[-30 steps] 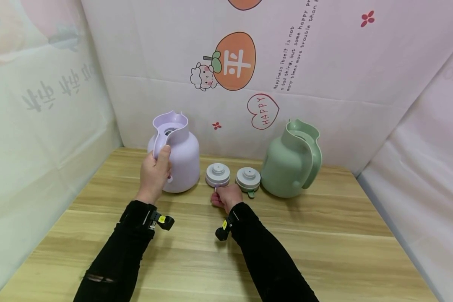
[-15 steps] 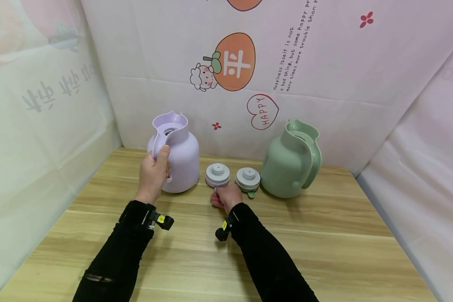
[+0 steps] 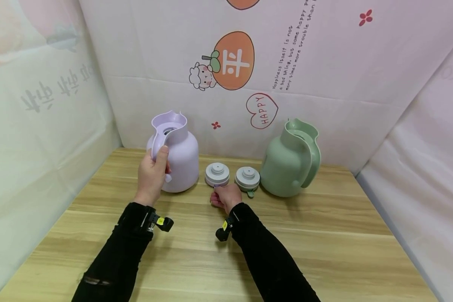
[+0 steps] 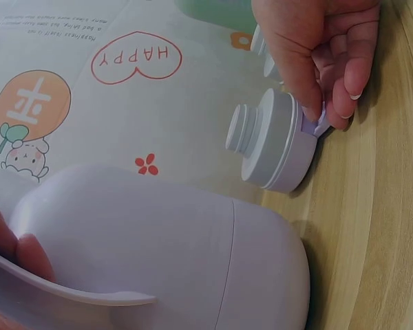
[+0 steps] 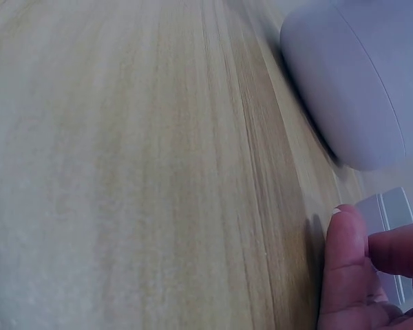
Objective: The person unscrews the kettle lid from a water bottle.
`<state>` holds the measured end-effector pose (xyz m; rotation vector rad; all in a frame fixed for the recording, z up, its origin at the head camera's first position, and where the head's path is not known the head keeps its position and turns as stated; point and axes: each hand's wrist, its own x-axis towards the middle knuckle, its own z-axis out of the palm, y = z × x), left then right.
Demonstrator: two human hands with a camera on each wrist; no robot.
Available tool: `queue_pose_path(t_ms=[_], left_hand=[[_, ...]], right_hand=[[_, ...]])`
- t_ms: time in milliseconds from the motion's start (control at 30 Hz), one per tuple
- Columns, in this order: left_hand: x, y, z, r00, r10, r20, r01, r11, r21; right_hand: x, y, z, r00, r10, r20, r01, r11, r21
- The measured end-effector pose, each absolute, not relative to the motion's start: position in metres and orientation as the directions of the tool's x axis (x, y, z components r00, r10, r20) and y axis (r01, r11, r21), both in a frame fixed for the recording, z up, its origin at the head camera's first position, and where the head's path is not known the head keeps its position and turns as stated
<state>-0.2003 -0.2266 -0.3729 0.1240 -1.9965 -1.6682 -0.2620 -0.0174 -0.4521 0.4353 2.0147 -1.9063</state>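
Observation:
My left hand grips the handle of a lilac thermal jug, which stands upright with its top uncovered. In the left wrist view, fingers are curled round that handle. Just right of the jug, my right hand pinches the small lilac tab on the front of a grey-and-lilac jug lid. The lid sits on the table, its stepped knob upward. Thumb and fingers meet at the tab in the left wrist view; the right wrist view shows only part of the lid.
A second lid, with a green tab, sits to the right of my right hand. Close beside it stands a green thermal jug, its handle turned right. Behind the wooden table rises a printed cloth backdrop, with cloth walls at both sides.

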Motion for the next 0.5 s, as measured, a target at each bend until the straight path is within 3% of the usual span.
queue_pose_path(t_ms=[500], left_hand=[[-0.1928,-0.2305,-0.3779,-0.835,-0.411,0.365,0.287,0.241,0.927]], right_hand=[[-0.254,-0.0142,-0.4446,-0.902,-0.06,-0.427,0.421,0.085,-0.903]])
